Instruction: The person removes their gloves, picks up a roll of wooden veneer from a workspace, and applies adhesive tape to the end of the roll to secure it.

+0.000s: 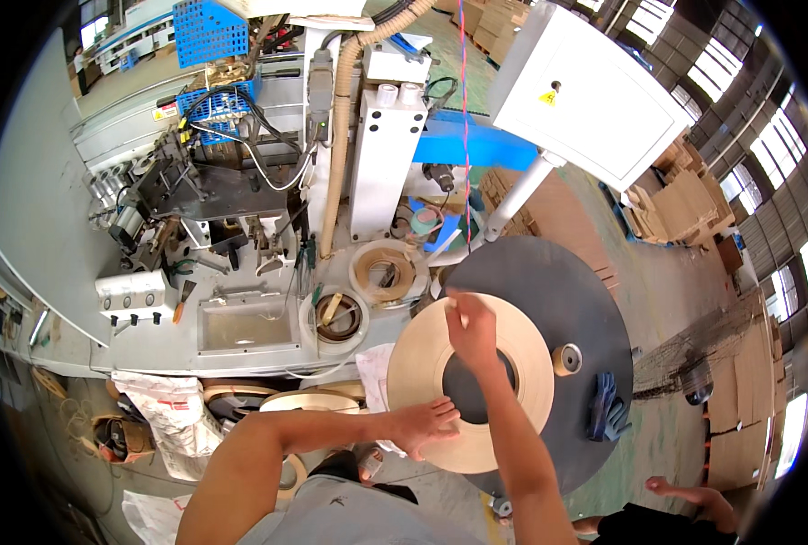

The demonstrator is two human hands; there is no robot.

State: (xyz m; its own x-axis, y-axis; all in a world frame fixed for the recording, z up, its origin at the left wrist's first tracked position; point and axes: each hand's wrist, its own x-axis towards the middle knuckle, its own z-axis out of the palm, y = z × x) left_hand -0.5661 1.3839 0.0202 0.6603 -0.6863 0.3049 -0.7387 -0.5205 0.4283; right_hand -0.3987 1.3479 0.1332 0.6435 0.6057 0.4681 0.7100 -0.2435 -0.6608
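R hand (474, 329) at roll (413, 368), bskt (195, 103) w/ bits (227, 74)

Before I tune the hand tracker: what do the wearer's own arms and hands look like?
Left hand and right hand are bare: no gloves or watch visible. Left forearm and right forearm are uncovered, no cables or markings seen. A grey shirt shows at the lower edge.

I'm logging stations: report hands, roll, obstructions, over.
Left hand spread on tan banding roll, near-left side; right hand over far side, contact unclear. Roll flat on black round table. Small brown tape roll, blue gloves alongside, right.
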